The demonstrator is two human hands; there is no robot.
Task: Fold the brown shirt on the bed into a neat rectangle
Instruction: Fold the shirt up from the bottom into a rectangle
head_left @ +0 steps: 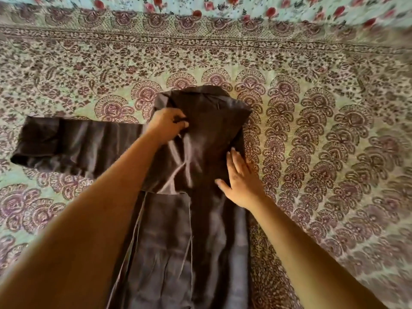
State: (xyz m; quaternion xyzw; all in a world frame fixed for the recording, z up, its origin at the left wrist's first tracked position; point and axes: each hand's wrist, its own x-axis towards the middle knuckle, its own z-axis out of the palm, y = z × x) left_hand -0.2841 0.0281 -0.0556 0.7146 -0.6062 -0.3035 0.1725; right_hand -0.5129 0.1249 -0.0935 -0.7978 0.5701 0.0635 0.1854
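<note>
Both on the brown shirt (162,241): left grip (166,125) pinches its folded fabric, right grip (242,182) presses flat, spread wide.

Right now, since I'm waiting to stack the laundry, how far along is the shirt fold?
Early. Done: the brown shirt has its right side folded in over the body. In hand: the left hand grips fabric near the collar; the right hand presses flat on that fold. Left: the sleeve lies spread sideways, and the long lower part is unfolded.
</note>
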